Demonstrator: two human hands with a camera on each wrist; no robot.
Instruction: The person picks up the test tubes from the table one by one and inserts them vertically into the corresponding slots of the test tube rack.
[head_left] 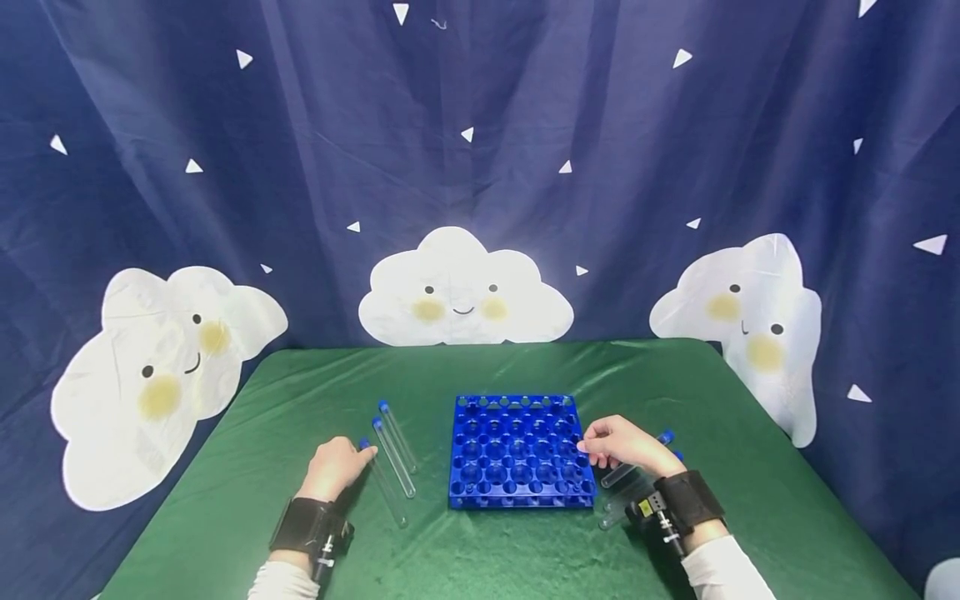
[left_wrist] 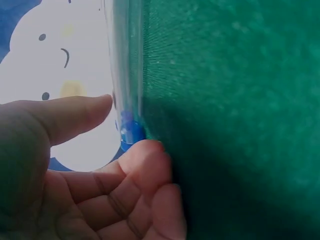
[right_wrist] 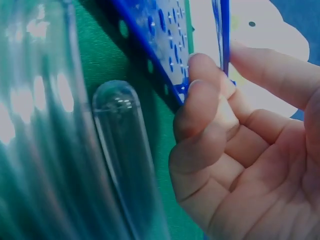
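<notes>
- A clear test tube (head_left: 384, 483) with a blue cap (left_wrist: 131, 131) lies on the green tablecloth (head_left: 480, 550), left of the blue rack (head_left: 517, 450) and nearest the person; its capped end is met by the left hand (head_left: 336, 467).
- In the left wrist view the cap is touched by the curled fingertips (left_wrist: 145, 155), with the thumb (left_wrist: 75, 115) held just beside the tube's glass; whether the tube is truly pinched or only touched cannot be told from this close, blurred view.
- Two more capped tubes (head_left: 397, 446) lie side by side just beyond the first, between the left hand and the rack, all three slanting away from the person.
- The rack is set flat near the middle of the cloth, its rows of round holes facing up (no tube is seen standing in it).
- The rack's right edge is gripped by the right hand (head_left: 622, 446): in the right wrist view, bent fingers (right_wrist: 200, 115) are pressed against the blue edge and the thumb (right_wrist: 270, 70) is laid on the other side.
- Under and beside the right hand lie further clear tubes (head_left: 626, 492); a rounded tube bottom (right_wrist: 117, 100) is seen just beside the fingers.
- Black straps are worn on both wrists.
- Behind the table hangs a dark blue curtain (head_left: 300, 125) printed with smiling white clouds (head_left: 461, 292).
</notes>
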